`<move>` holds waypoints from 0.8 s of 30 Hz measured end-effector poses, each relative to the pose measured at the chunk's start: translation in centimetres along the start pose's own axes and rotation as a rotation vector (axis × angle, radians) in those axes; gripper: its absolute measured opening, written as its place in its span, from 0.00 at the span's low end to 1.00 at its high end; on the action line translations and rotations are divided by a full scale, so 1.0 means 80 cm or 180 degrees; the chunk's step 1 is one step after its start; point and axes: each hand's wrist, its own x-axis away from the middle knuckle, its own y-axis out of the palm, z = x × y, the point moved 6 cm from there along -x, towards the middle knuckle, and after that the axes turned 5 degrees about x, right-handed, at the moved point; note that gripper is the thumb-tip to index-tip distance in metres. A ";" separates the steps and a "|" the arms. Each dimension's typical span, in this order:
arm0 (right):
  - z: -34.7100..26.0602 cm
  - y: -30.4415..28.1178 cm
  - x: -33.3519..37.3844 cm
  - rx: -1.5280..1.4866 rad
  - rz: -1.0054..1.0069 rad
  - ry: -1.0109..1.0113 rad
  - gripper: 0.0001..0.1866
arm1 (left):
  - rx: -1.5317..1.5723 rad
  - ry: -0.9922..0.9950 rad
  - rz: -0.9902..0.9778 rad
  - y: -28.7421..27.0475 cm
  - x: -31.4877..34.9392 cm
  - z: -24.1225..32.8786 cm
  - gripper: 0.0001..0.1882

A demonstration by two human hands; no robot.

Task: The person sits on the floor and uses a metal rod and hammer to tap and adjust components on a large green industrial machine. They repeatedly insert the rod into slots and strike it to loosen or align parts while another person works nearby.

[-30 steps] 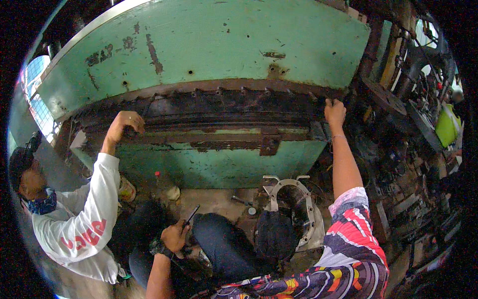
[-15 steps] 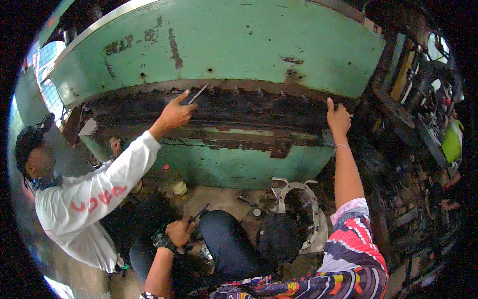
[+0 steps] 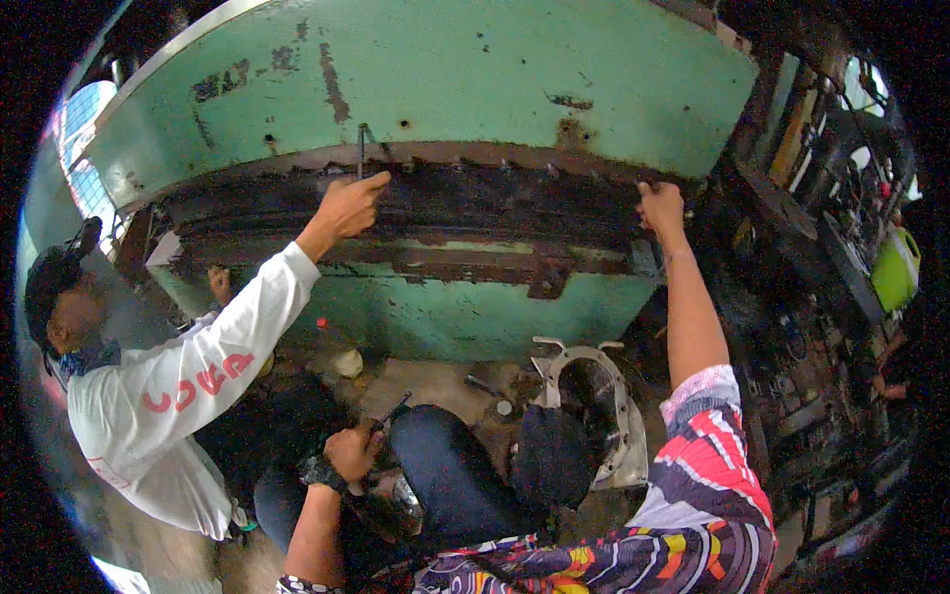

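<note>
My left hand [image 3: 349, 455], with a dark band at the wrist, rests near my knee. It is closed around a slim dark tool [image 3: 398, 404] whose far end points up and right. My right arm reaches forward to the right end of a large green machine [image 3: 445, 74]. There my right hand [image 3: 661, 210] has its fingers curled at the dark bolted strip [image 3: 475, 188]; whatever is between them is too small to make out. At the left, a co-worker's hand [image 3: 346, 210] holds a grey wrench-like tool [image 3: 362, 148] upright against the strip's bolt row.
The co-worker in a white sleeve [image 3: 223, 361] sits close on my left. On the floor ahead lie a metal ring-shaped bracket [image 3: 618, 436], a dark short tool [image 3: 483, 384] and a pale lump [image 3: 346, 363]. Cluttered metal parts and a lime-green container [image 3: 897, 272] stand at the right.
My right hand's fingers have curled in at the strip, and its raised thumb is lowered. The co-worker's tool has turned from slanting to upright. The view has shifted slightly.
</note>
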 end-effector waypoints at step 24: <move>-0.121 -0.026 0.056 0.1807 -0.0003 -0.0800 0.21 | 0.0045 -0.0230 -0.0014 0.008 -0.003 0.026 0.15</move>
